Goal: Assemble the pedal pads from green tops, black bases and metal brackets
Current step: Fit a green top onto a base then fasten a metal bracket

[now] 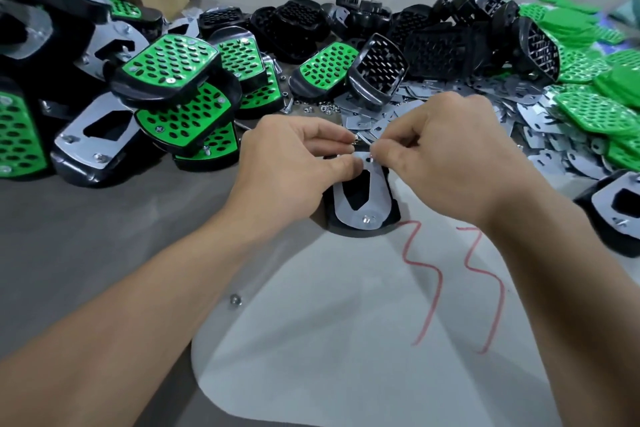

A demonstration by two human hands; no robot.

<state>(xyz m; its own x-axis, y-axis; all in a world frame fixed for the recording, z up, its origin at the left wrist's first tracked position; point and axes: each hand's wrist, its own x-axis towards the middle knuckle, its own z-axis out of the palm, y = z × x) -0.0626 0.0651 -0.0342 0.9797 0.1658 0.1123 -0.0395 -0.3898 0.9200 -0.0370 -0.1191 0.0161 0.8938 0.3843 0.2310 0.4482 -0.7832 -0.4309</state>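
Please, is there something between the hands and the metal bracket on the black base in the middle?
Nothing visible. The left hand and the right hand pinch the far end of the bracket, which lies on the black base. The loose brackets lie behind the hands, not between.

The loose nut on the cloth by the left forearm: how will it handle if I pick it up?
The nut is small, shiny metal, so probably slippery and fiddly to pinch. It lies flat on the cloth, so it likely stays put rather than rolling. Probably rigid and light.
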